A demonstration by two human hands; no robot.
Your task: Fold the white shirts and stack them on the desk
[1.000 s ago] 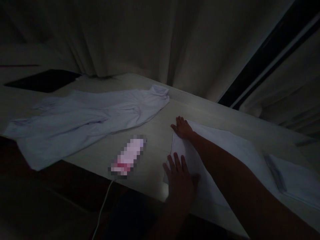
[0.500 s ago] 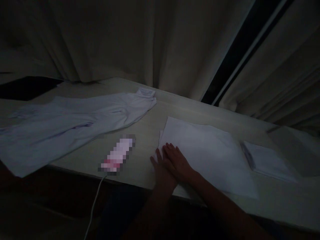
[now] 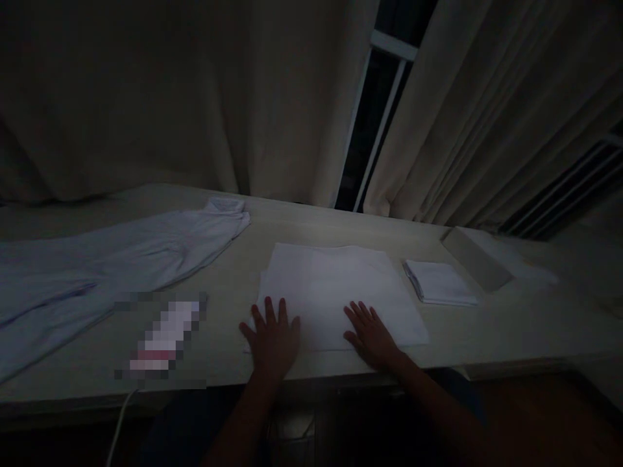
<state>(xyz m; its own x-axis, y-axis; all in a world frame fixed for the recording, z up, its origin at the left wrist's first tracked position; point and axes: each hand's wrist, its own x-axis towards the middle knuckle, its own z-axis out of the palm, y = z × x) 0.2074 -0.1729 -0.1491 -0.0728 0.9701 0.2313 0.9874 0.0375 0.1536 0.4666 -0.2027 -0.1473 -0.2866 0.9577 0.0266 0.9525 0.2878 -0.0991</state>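
A white cloth (image 3: 335,279), folded into a broad flat shape, lies on the pale table (image 3: 228,285) in front of me. At its near left corner rests my left hand (image 3: 275,340), open, its fingers spread on the fabric. My right hand (image 3: 370,331) lies flat on the near right part of the same cloth, fingers stretched out. Right of this cloth sits a smaller folded white cloth (image 3: 440,282). To the left a white garment (image 3: 146,253) is spread out lengthwise, with some creases.
A blurred-out device (image 3: 168,334) with a white cable (image 3: 119,425) lies near the table's front edge at left. At the far right stands a pale box-like object (image 3: 477,259). Long curtains (image 3: 292,97) hang behind the table, beside a dark window gap (image 3: 372,123).
My right hand has slid rightward across the cloth, away from my left hand, which it was beside or over. The view has turned to the right.
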